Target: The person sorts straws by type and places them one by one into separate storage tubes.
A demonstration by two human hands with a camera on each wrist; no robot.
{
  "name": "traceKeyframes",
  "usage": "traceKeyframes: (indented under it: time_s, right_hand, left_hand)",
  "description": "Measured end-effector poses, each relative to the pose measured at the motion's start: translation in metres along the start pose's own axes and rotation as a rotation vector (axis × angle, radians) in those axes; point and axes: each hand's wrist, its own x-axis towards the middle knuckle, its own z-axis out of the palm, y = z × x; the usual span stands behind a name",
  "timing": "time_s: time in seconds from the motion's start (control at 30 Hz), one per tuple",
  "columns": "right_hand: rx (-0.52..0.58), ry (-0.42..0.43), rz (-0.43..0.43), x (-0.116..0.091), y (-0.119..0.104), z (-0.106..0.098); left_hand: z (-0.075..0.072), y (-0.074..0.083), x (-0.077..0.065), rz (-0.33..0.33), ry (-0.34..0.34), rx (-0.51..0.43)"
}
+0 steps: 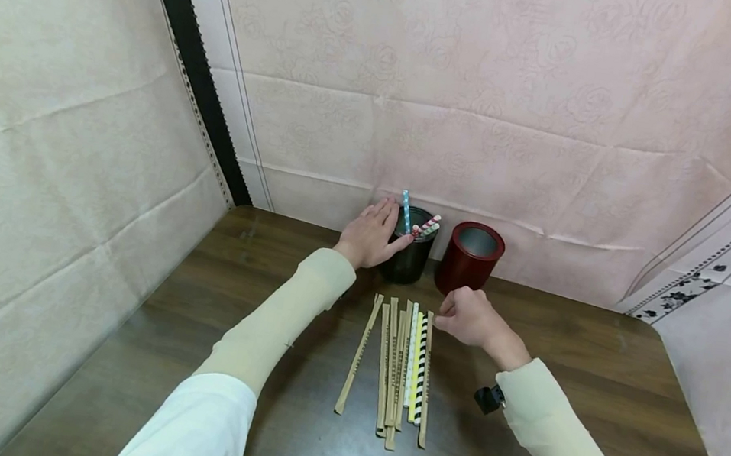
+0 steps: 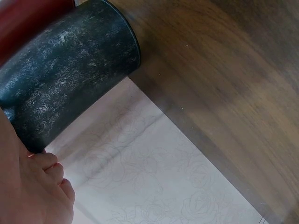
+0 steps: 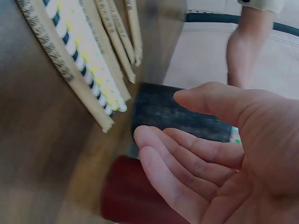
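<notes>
black cup (image 1: 407, 266), left hand (image 1: 370, 236) clasping; right hand (image 1: 470, 319) loosely spread, empty (right-wrist view alone shows).

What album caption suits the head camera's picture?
Left hand touching a black cup of patterned straws, right hand beside a row of wrapped and bare straws, red cup nearby.

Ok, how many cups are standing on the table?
2: a black cup with straws in it and, just right of it, a red cup, both near the table's back edge. No others show.
</notes>
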Motion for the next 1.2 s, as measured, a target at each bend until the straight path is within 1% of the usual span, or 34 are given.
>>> traceKeyframes:
  time_s: [0.1, 0.3, 0.5, 0.77, 1.2]
  right_hand:
    - [0.022, -0.009, -0.012, 0.001, 0.003, 0.011]
    - [0.063, -0.024, -0.005, 0.005, 0.01, 0.03]
    - [0.058, -0.031, 0.001, 0.008, 0.015, 0.045]
    - [0.017, 0.021, 0.038, 0.011, 0.015, 0.054]
    - [-0.051, -0.012, 0.161, 0.02, 0.004, 0.059]
  left_hand:
    - [0.0, 0.0, 0.0, -0.002, -0.004, -0.001]
    - [0.002, 0.0, -0.001, 0.0, 0.0, 0.0]
    - [0.0, 0.001, -0.002, -0.003, -0.001, -0.015]
    - [-0.003, 0.001, -0.002, 0.0, 0.011, -0.022]
    - [0.0, 0.0, -0.001, -0.004, 0.001, -0.009]
